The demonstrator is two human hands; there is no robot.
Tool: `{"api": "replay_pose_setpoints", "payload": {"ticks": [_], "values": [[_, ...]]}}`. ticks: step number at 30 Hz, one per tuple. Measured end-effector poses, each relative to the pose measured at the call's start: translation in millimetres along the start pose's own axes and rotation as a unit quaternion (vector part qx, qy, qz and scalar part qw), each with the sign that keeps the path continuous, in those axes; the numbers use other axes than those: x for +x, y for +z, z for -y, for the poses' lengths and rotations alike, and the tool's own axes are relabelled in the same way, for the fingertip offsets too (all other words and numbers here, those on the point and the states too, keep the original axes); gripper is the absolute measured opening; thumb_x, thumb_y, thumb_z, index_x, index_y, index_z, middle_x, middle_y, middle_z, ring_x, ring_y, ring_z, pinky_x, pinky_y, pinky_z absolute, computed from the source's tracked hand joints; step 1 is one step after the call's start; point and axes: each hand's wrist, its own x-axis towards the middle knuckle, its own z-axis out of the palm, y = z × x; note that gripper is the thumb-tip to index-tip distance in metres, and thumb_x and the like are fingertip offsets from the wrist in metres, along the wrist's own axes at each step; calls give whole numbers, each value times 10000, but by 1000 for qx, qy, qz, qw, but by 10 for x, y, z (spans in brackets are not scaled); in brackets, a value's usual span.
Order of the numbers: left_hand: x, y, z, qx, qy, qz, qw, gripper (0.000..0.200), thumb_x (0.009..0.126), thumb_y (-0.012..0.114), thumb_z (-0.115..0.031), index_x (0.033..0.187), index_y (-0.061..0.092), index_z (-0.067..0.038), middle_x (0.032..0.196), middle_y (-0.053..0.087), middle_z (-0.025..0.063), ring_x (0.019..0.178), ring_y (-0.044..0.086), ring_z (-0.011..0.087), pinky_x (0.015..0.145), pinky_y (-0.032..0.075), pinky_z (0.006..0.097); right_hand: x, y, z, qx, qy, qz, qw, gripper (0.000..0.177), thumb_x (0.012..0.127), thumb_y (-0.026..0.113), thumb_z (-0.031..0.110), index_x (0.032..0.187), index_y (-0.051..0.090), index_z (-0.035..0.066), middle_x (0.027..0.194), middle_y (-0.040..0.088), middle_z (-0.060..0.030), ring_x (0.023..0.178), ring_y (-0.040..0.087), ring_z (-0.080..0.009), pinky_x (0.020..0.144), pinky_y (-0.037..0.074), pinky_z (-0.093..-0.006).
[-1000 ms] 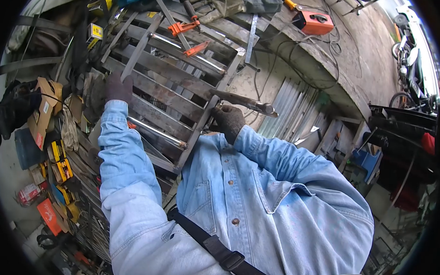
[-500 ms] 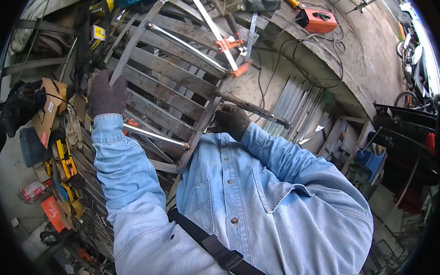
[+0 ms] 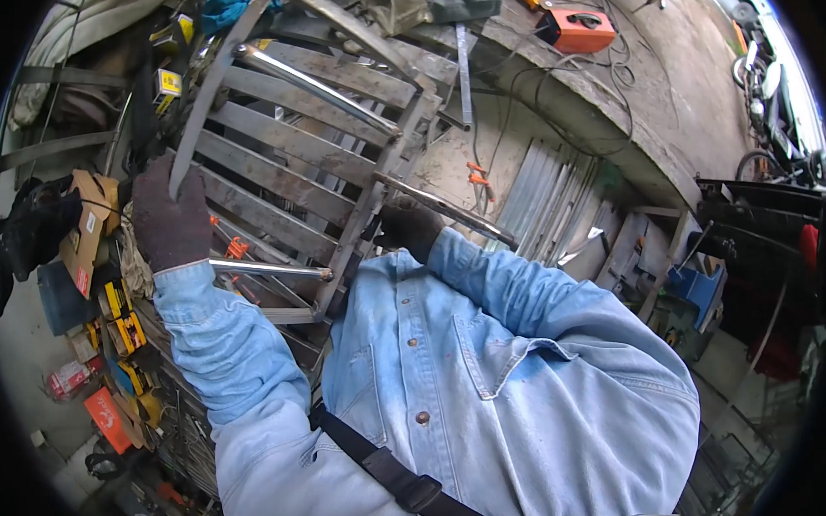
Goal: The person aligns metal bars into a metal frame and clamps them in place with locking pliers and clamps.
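Note:
A rectangular frame of flat metal bars (image 3: 353,33) with shiny round tubes (image 3: 319,91) joined to it lies tilted over a slatted metal bench (image 3: 294,145). My left hand (image 3: 172,215), in a dark glove, is closed around the lower end of the frame's left bar. On the opposite side, my right hand (image 3: 410,229), also gloved, is closed at the frame's right bar, just below a protruding tube (image 3: 451,207). Its fingertips are partly hidden. Beneath the frame, by my left hand, orange clamp parts (image 3: 236,247) show through.
An orange machine (image 3: 576,30) with cables sits on the concrete ledge at upper right. Long metal profiles (image 3: 556,186) lie below the ledge, near orange clamp parts (image 3: 478,176). Cardboard boxes (image 3: 87,224) and yellow-black boxes (image 3: 124,321) crowd the left. Dark cloth (image 3: 463,3) lies at the top.
The frame and my left hand have shifted left and slightly down in view. The orange-jawed bar clamp at the frame's upper right is gone from that spot. Both hands keep their hold.

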Motion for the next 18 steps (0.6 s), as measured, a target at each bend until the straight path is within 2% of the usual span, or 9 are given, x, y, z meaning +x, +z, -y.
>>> {"api": "replay_pose_setpoints", "payload": {"ticks": [2,4,5,6,7,8,10,12,18], "values": [[99,109,175,27,-12,15,999,276,824,652,-194,1036,658,-18,966,633,204,911,615,363,818,482,432,-111,130,57,-14,-13,-27,999,109,939,594,140,944,652,47,857,649,-51,817,696,-191,687,594,-324],[175,246,405,22,12,39,999,302,823,653,-211,1057,663,-19,991,640,210,923,614,369,838,483,430,-177,224,70,-216,-99,-11,971,129,922,617,130,964,656,14,902,661,-36,871,687,-168,721,590,-299],[193,340,518,-1,-8,39,999,305,822,650,-218,1052,667,-18,991,643,208,925,613,367,839,480,430,-368,529,266,-67,-44,-39,996,200,856,690,153,1008,669,24,860,643,-46,848,675,-198,732,572,-313],[224,423,627,-24,-29,38,999,308,821,646,-225,1047,671,-17,992,646,207,927,613,365,839,477,429,-356,493,276,-64,-46,-39,996,200,856,690,153,1008,669,24,860,643,-46,848,675,-198,732,572,-313],[268,483,711,-23,-26,38,999,308,821,646,-225,1047,671,-17,992,646,207,927,613,365,839,477,429,-325,413,300,-382,-229,4,895,211,813,724,174,966,665,42,833,620,-71,818,654,-239,719,554,-337],[297,526,767,-43,-41,61,996,314,819,645,-236,1043,672,-17,974,650,205,910,621,355,823,480,425,-296,342,286,-645,-375,43,664,227,770,757,194,925,660,59,806,598,-96,788,633,-280,706,536,-360],[345,604,787,-61,-58,82,993,321,817,644,-247,1040,674,-17,956,654,204,893,629,345,808,483,421,-212,241,207,-666,-324,15,672,237,738,773,208,863,626,71,781,569,-114,757,602,-315,691,514,-390],[417,677,720,-43,-23,149,988,352,863,624,-241,1109,650,10,958,682,168,812,652,236,766,504,350,-184,177,127,-685,-274,-11,675,260,707,788,222,802,591,83,756,541,-132,727,571,-350,675,492,-420],[409,1406,1072,-50,-53,132,989,298,823,662,-249,1031,679,-36,897,660,195,839,651,348,770,503,419,-188,240,87,-675,-341,-47,652,335,692,806,217,743,506,76,735,544,-116,718,584,-339,657,494,-428]]}}
